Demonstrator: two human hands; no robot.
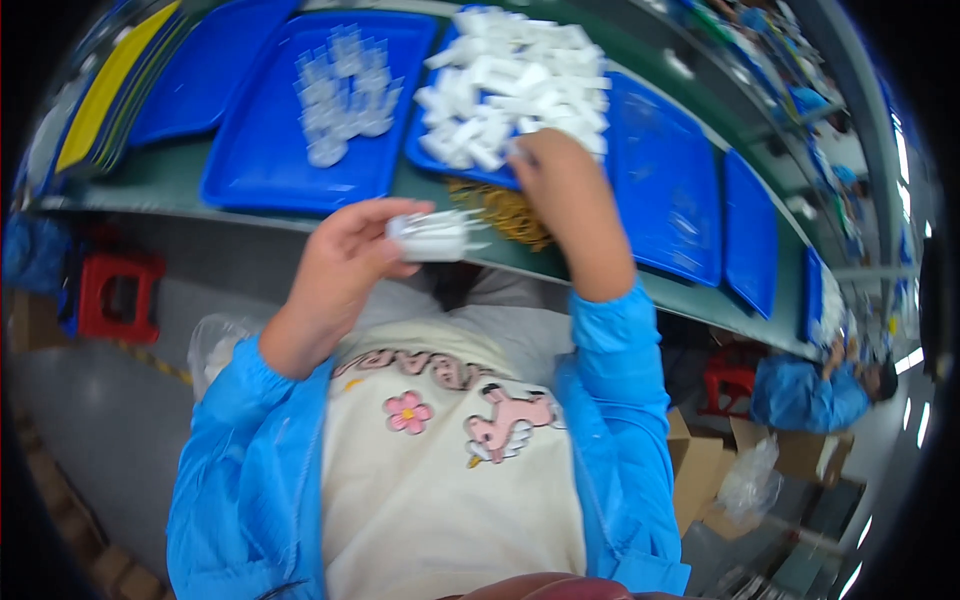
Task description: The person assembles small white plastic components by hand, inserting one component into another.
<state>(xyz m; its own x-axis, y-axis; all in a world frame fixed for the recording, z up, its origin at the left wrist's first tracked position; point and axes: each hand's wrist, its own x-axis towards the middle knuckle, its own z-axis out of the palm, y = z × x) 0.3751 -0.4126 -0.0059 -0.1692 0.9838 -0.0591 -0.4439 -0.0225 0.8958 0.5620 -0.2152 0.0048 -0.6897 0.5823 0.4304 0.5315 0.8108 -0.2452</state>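
My left hand (345,250) is closed around a small bundle of white plastic pieces (432,237), held just off the table's near edge. Thin pale prongs stick out of the bundle to the right. My right hand (553,172) reaches over the front of a heaped pile of white plastic pieces (520,80), its fingers bent and pinching at a white piece there; the hand partly hides that piece. Below the pile, beside my right wrist, lies a heap of yellow-brown rubber bands (505,212).
Left of the pile, a blue tray (260,165) holds clear pronged plastic pieces (345,95). More blue trays (665,180) line the green table (420,185). Yellow sheets or boards (115,85) stand far left. Red stools (120,295), cardboard boxes (690,470) and a co-worker (810,390) are beyond.
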